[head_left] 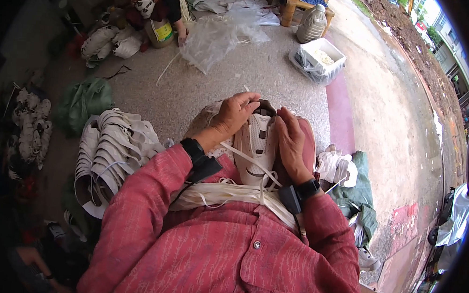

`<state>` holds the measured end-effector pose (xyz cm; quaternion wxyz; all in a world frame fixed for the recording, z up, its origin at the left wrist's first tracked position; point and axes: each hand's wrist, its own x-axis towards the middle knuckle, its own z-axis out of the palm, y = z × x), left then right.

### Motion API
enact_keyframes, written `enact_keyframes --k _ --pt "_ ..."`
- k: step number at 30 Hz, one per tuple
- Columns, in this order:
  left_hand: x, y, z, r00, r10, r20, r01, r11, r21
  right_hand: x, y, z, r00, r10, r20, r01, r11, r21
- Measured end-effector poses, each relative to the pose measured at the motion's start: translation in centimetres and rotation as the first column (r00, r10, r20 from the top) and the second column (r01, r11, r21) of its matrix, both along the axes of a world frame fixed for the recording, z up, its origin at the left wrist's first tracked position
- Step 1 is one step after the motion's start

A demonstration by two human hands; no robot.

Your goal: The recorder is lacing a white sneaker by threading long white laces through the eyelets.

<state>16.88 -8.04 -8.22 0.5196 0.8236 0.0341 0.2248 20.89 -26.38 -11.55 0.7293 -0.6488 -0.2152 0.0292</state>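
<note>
A white shoe upper (255, 139) with grey-brown details lies across my lap, toe toward me. My left hand (233, 116) is bent over the left side of its collar, with the fingertips at the rim. Along the right side, my right hand (293, 145) presses its fingers against the upper near the collar. A flat white lace (250, 157) crosses over the toe end. More pale laces (218, 195) lie bundled across my waist. What the fingertips do inside the collar is hidden.
Stacked white uppers (117, 153) stand at my left beside a green sack (84, 101). White pieces (338, 168) and green cloth (358, 194) lie at my right. Farther off are a plastic-lined white box (303, 56), clear sheeting (217, 40) and another seated person (170, 8) handling an upper.
</note>
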Motion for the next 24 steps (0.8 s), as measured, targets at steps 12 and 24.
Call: enact_keyframes --k 12,24 --pt "1.2 1.6 1.1 0.860 -0.435 -0.268 0.289 0.847 -0.445 -4.7 -9.3 6.3 0.723 0.606 -0.332 -0.691 0.613 -0.384" --pt "-6.1 2.0 4.4 0.997 -0.070 -0.028 0.051 0.898 -0.437 -2.1 -13.4 7.6 0.997 0.076 -0.008 -0.076 0.967 -0.242"
